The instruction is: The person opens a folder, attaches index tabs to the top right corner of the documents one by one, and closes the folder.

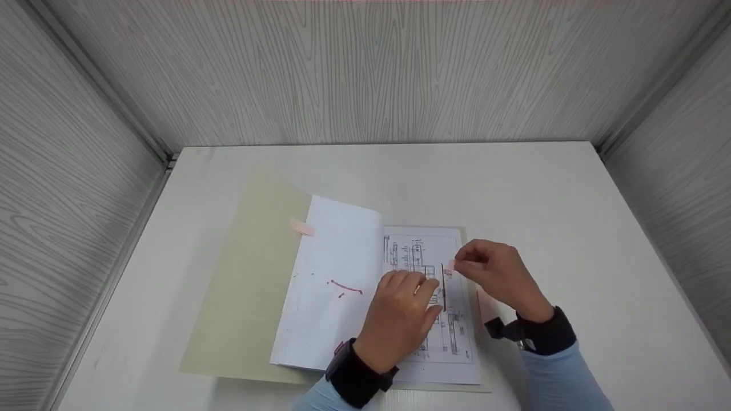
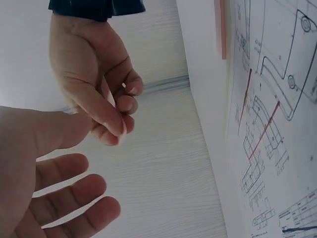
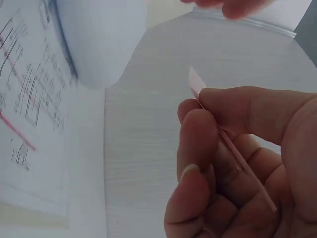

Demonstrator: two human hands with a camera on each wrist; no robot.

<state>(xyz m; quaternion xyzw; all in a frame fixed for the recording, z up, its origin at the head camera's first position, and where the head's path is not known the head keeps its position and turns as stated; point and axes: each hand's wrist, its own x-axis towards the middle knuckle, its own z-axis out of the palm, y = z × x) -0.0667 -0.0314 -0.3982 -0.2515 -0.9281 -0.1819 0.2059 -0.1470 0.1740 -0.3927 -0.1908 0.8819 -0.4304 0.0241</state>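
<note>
My right hand (image 1: 502,277) pinches a small pink sticky note (image 3: 196,82) between thumb and fingers, above the right part of a printed technical drawing (image 1: 457,342). In the right wrist view the slip stands edge-on, running down into the palm. My left hand (image 1: 400,314) is over the drawing and the turned page, its fingers loosely spread and holding nothing. Whether it touches the paper I cannot tell. The turned white page (image 1: 337,245) has red marks, and a pink sticky tab (image 1: 301,227) juts from its left edge.
A pale green folder cover (image 1: 240,291) lies opened to the left under the pages. Beside the drawing's right edge, a pink sticky note pad (image 1: 486,305) is partly covered by the right wrist strap. Wood-grain panels (image 1: 365,74) enclose the white table (image 1: 542,188).
</note>
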